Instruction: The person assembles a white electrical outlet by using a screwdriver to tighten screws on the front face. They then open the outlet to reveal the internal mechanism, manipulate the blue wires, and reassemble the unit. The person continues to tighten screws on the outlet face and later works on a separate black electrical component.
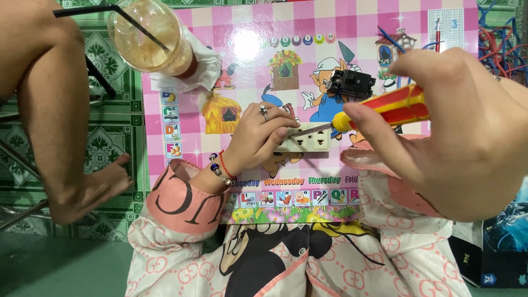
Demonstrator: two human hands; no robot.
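My left hand, with a ring and beaded bracelets, presses down on a white socket strip lying on a pink checked children's table. My right hand grips a red and yellow screwdriver; its metal tip points left onto the strip beside my left fingers. A small black switch part lies just behind the strip.
An iced drink in a clear plastic cup with a black straw stands at the table's far left corner. Another person's bare leg and foot rest on the green patterned floor at left. Tangled red and blue wires lie at far right.
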